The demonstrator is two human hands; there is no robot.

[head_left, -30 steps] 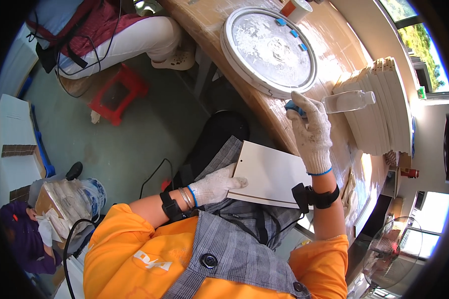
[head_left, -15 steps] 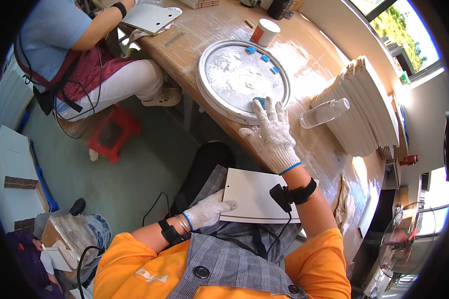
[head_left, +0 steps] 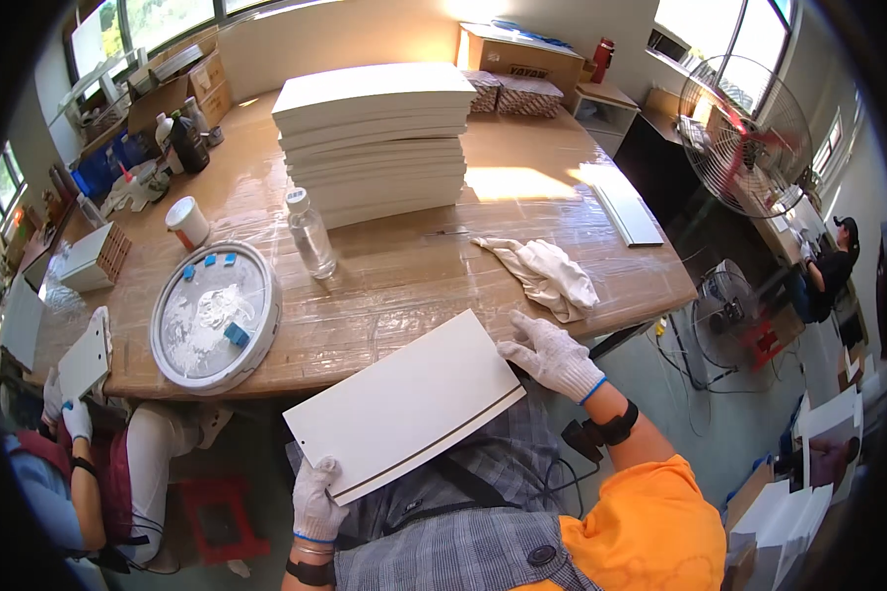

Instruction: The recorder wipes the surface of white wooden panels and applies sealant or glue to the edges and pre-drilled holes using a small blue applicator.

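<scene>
A white rectangular panel (head_left: 404,404) lies tilted across my lap, with a small hole near its left corner and a dark groove along its near edge. My left hand (head_left: 317,500), in a white knit glove, grips its near left corner, thumb on top and fingers hidden below. At the panel's right end is my right hand (head_left: 557,364), also gloved, fingers apart and thumb close to the edge; whether it touches I cannot tell. On the table a round white lid (head_left: 266,325) carries white powder or paste (head_left: 217,310) and a blue sponge piece (head_left: 236,335).
A tall stack of white panels (head_left: 375,148) stands on the table (head_left: 404,286) beside a clear bottle (head_left: 311,236). A crumpled cloth (head_left: 542,278) lies near the front edge. To the left a co-worker's gloved hand (head_left: 77,420) holds a white panel (head_left: 85,360).
The view has swung to the right. My right hand has left the blue sponge on the lid and come to the panel's right end. My left hand keeps hold of the panel, which now sits tilted.
</scene>
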